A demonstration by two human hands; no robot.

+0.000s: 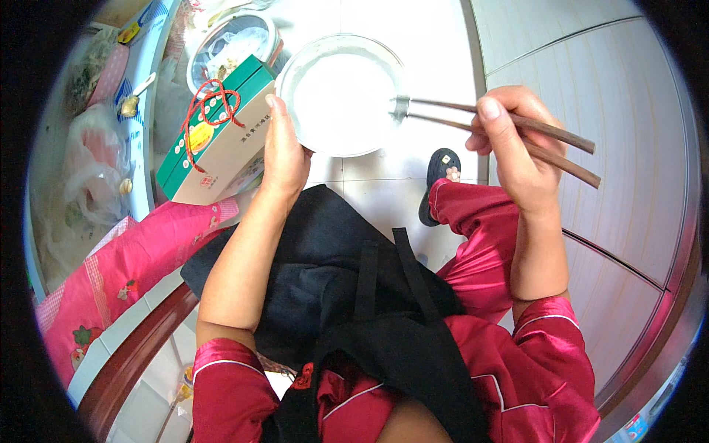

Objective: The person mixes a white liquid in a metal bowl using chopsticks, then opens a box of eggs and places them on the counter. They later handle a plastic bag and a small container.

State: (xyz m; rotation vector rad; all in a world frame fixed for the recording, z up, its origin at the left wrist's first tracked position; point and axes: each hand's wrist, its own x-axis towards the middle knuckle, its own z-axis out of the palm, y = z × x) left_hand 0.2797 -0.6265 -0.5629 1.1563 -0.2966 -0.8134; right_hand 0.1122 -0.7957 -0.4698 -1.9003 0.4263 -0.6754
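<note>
My left hand grips the left side of a round pale bowl, thumb up at the rim. The bowl is held over the floor; white contents fill its middle, too overexposed to make out. In my right hand is a pair of brown wooden chopsticks. Whitish matter coats their tips, which are at the bowl's right rim. Whether they touch the bowl I cannot tell. A green and beige carton with a red cord handle stands just left of my left hand.
Behind the carton sits a round clear-lidded container. Plastic bags and a long cling film box lie at far left. A pink strawberry-patterned cloth lies below. Pale cabinet doors line the right; a black clog shows underneath.
</note>
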